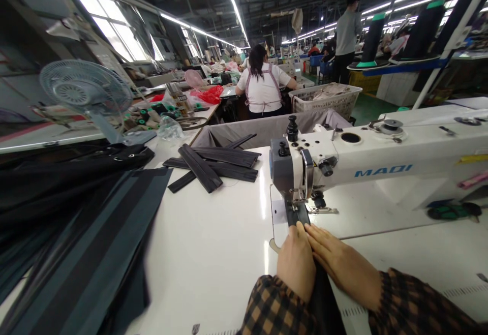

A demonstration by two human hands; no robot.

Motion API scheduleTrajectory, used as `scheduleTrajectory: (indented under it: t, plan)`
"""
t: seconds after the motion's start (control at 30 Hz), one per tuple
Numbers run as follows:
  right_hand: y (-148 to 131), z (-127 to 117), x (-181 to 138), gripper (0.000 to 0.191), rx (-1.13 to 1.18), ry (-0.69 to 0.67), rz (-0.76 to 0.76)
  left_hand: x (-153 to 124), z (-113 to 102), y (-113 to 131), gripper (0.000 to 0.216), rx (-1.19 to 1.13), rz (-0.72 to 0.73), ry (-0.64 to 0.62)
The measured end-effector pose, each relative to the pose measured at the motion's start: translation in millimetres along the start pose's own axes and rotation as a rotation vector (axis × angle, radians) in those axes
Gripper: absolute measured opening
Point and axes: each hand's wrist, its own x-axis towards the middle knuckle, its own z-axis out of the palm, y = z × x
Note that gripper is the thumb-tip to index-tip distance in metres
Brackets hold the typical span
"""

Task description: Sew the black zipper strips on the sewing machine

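A black fabric strip (326, 294) runs from the table's front edge up to the needle and presser foot of a white sewing machine (343, 157). My left hand (296, 261) is closed on the strip just in front of the presser foot, fingers curled. Beside it, my right hand (339, 259) lies along the strip's right edge, fingers stretched out and touching the cloth. Its thumb is hidden. Part of the strip is covered by both hands.
Several finished-looking black strips (213, 162) lie crossed on the white tabletop (206, 264), left of the machine. Dark striped fabric (95, 233) is heaped at the left. Behind stand a fan (86, 88), a white basket (326, 98) and a seated co-worker (264, 86). Thread cones (371, 42) stand upper right.
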Motion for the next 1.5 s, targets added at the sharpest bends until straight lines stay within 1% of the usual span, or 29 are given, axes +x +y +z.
scheduleTrajectory:
  t: [0.13,0.2,0.3,0.43,0.47,0.5,0.57,0.63,0.73,0.83,0.93,1.0,1.13,1.23,1.33,1.5]
  plan:
    - [0,1,4,0.043,-0.022,0.028,-0.006,9,-6,2,0.045,0.029,-0.027,-0.024]
    - [-3,1,3,0.043,-0.038,0.04,-0.004,7,-8,5,0.045,0.034,-0.054,-0.043]
    - [-11,3,-6,0.042,-0.048,0.072,0.022,-17,-1,9,0.048,0.027,-0.137,-0.1]
    - [-22,7,-22,0.04,-0.059,0.086,0.022,-63,14,12,0.057,-0.005,-0.183,-0.281]
    - [-23,8,-24,0.04,-0.067,0.081,0.018,-69,16,11,0.057,-0.008,-0.184,-0.296]
    - [-24,8,-25,0.039,-0.073,0.077,0.02,-71,16,10,0.055,-0.008,-0.177,-0.279]
    - [-24,6,-27,0.04,-0.059,0.07,0.034,-63,12,7,0.051,0.015,-0.152,-0.167]
    - [-21,3,-29,0.041,0.0,0.057,0.046,-45,7,5,0.049,0.05,-0.104,-0.08]
    - [-11,1,-32,0.045,0.026,0.051,0.118,-25,5,4,0.045,0.064,-0.09,-0.036]
    - [-3,1,-33,0.05,-0.088,0.03,0.168,-21,11,3,0.043,0.028,-0.095,0.015]
    - [-3,3,-29,0.049,-0.156,-0.04,0.13,-23,17,2,0.043,0.013,-0.084,0.031]
    - [-4,2,-27,0.048,-0.16,-0.057,0.121,-24,19,1,0.044,-0.007,-0.08,0.038]
    - [-4,-2,-25,0.048,-0.112,-0.05,0.094,-23,20,0,0.044,-0.064,-0.081,0.049]
    - [-2,-5,-21,0.047,-0.069,-0.08,0.05,-22,19,0,0.043,-0.088,-0.094,0.053]
    - [-2,-6,-16,0.048,-0.016,-0.093,0.007,-22,16,2,0.044,-0.071,-0.093,0.034]
    - [-10,-3,-20,0.051,0.0,-0.038,-0.009,-23,9,4,0.047,-0.011,-0.02,-0.053]
